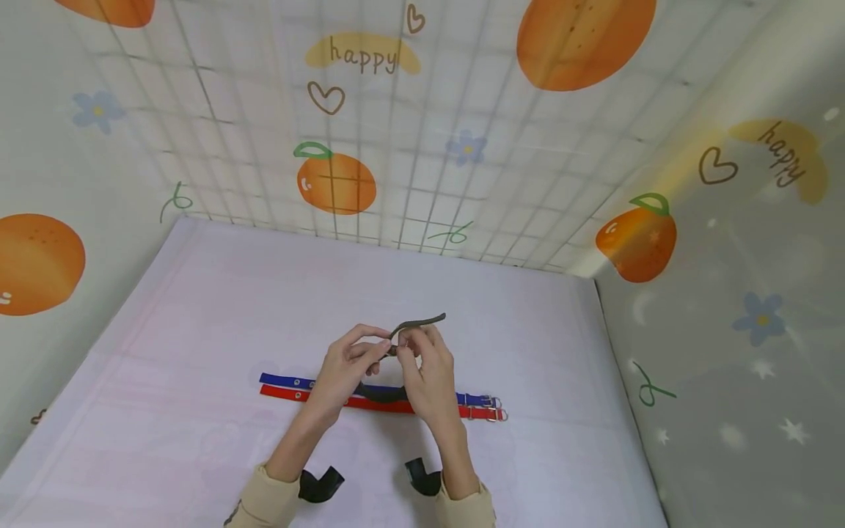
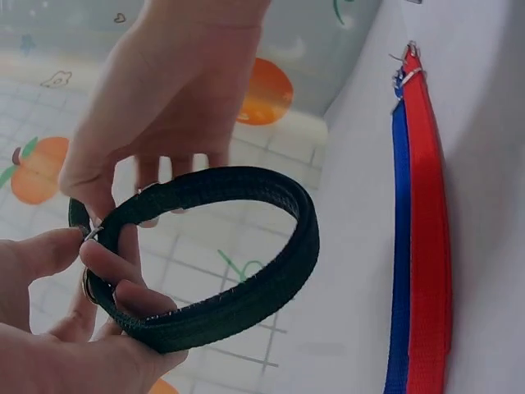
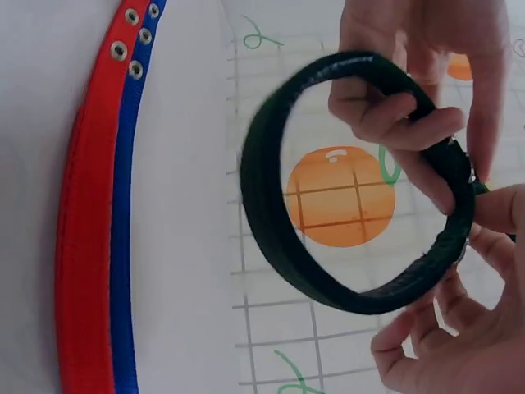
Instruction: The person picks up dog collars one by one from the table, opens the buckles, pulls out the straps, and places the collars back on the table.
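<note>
A dark green collar, bent into a loop, is held up above the table between both hands. My left hand pinches the loop at its metal fitting; in the left wrist view its thumb lies beside a small prong. My right hand grips the strap just beside it, and the collar's free end sticks out past the fingers. Beneath the hands, a blue collar and a red collar lie stretched out side by side. Their eyelets point left and their metal buckles right. The hands hide parts of both.
The white tabletop spreads around the collars. A patterned cloth with a wire grid stands at the back, with a patterned side wall at right. Black curved pieces sit by both wrists.
</note>
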A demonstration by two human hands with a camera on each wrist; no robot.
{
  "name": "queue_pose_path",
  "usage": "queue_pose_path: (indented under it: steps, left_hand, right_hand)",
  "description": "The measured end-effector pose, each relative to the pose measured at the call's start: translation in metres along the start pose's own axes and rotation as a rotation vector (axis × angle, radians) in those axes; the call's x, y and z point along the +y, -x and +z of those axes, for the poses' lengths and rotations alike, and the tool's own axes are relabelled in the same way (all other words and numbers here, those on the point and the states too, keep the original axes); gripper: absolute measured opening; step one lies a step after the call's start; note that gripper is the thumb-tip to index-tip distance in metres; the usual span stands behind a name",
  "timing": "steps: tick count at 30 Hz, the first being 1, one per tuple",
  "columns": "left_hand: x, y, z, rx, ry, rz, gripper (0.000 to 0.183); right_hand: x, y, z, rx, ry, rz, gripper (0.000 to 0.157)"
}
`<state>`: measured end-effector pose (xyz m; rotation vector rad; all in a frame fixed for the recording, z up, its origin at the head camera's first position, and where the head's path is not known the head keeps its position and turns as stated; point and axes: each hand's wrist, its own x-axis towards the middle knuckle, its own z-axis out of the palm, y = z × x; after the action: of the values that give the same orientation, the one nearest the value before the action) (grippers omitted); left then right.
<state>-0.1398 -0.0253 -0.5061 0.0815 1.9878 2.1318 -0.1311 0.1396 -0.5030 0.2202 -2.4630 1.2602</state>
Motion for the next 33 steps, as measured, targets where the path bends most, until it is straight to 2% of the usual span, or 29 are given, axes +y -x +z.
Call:
queue_pose_path:
  steps: [5,9,13,17,23,26,29,33]
  left_hand:
    - [0.003,0.000,-0.002,0.007,0.085,-0.037,0.034]
    - [0.004,-0.001,-0.003,0.012,0.160,-0.066,0.036]
    - [0.005,-0.001,-0.005,0.012,0.179,-0.074,0.032]
    - [0.007,0.000,-0.007,-0.021,0.133,-0.054,0.032]
    - [0.009,0.007,-0.008,-0.066,-0.086,0.000,0.040]
    - [0.008,0.012,-0.006,-0.079,-0.134,-0.005,0.040]
    - [0.006,0.015,-0.004,-0.058,-0.140,-0.016,0.037]
    - [0.001,0.016,-0.003,0.014,-0.156,-0.039,0.036]
  right_hand:
    - [0.002,0.001,0.001,-0.022,-0.119,0.029,0.010]
    - [0.001,0.001,0.000,-0.089,-0.223,0.063,0.011]
    - [0.001,0.002,-0.001,-0.156,-0.267,0.106,0.016]
    - [0.002,0.001,-0.004,-0.172,-0.289,0.146,0.022]
    - [0.003,-0.001,-0.009,-0.127,-0.332,0.168,0.021]
    - [0.004,-0.001,-0.009,-0.118,-0.339,0.177,0.021]
    - [0.006,0.000,-0.008,-0.116,-0.345,0.202,0.022]
    - [0.008,0.002,-0.007,-0.084,-0.395,0.274,0.027]
